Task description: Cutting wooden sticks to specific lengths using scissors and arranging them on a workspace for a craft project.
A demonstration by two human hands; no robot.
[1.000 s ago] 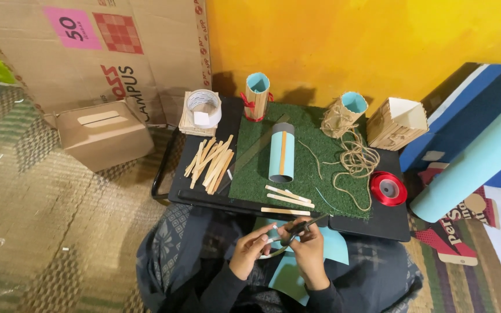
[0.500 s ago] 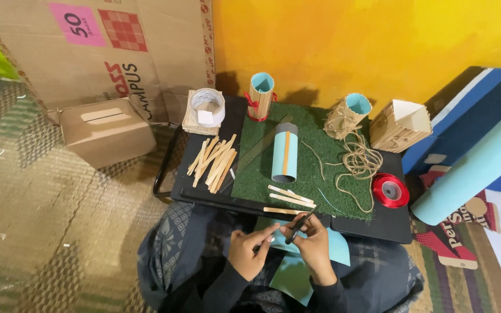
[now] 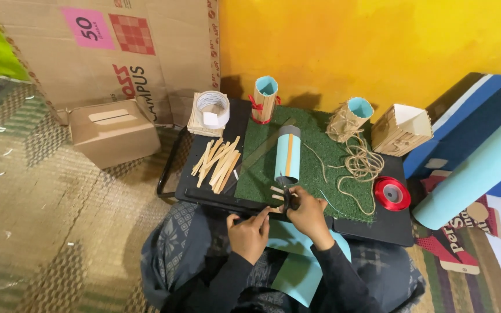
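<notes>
Head view: we see both hands at the near edge of the low black desk [image 3: 204, 194]. Right hand [image 3: 308, 215] is clenched round black scissors [image 3: 287, 200], blades pointing toward the far edge, tips just beside short wooden stick pieces [image 3: 277, 193] on the green turf mat [image 3: 262, 168]. Left hand [image 3: 250, 232] has fingers pinched together; what they grip is too small to tell. Light-blue paper sheet [image 3: 297, 269] lies on the lap, under both wrists.

W/ the rest: blue paper tube w/ a wooden stick on it [image 3: 289, 155] lies mid-mat, just beyond the scissors. Pile of wooden craft sticks [image 3: 218, 163] sits at the desk's left edge. Tape roll [image 3: 212, 109] at far-left corner, stick-clad cup w/ red ribbon [image 3: 265, 98] near far edge, twine-wrapped cup [image 3: 349, 119] and loose twine [image 3: 362, 165] toward the right, red ribbon spool [image 3: 392, 193] near right edge.
</notes>
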